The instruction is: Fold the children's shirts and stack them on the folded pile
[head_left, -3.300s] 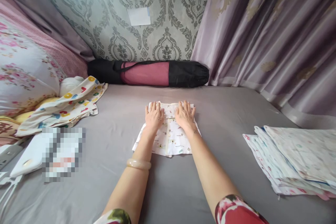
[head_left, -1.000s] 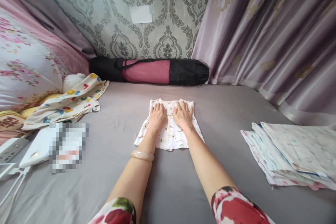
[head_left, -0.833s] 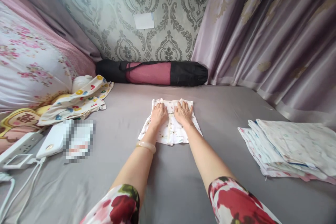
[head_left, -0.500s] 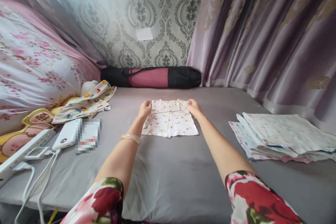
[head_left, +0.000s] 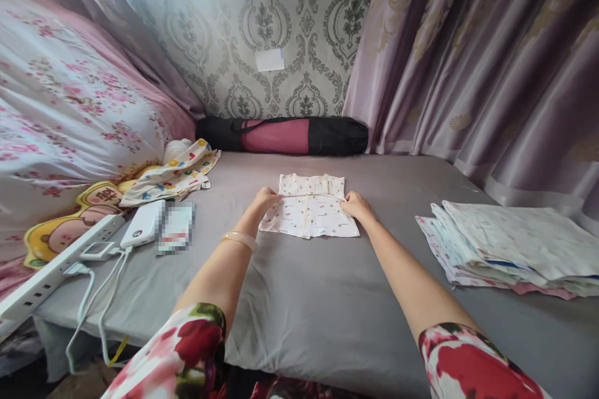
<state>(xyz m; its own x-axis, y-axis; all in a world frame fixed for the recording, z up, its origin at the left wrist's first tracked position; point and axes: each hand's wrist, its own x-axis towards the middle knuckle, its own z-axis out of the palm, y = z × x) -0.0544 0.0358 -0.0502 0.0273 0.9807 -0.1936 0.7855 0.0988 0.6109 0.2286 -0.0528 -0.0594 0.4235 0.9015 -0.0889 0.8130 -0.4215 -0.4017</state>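
Observation:
A small white printed garment [head_left: 309, 215] lies flat on the grey sheet, its far part folded over into a band with a crosswise edge. My left hand [head_left: 266, 198] pinches its left side at the level of that edge. On the opposite side, my right hand [head_left: 356, 206] grips the cloth at about the same level, fingers closed. Both fingertips are small in view and partly covered by the hands themselves.
A stack of folded cloths [head_left: 510, 243] sits at right. At left are a power strip [head_left: 60, 271], a white power bank [head_left: 143, 224], cables and a patterned cloth [head_left: 171, 174]. A black and pink roll bag [head_left: 281, 136] lies along the wall.
Both hands have moved from the garment's far corners nearer to me, down to the crosswise fold edge. The view has shifted slightly left.

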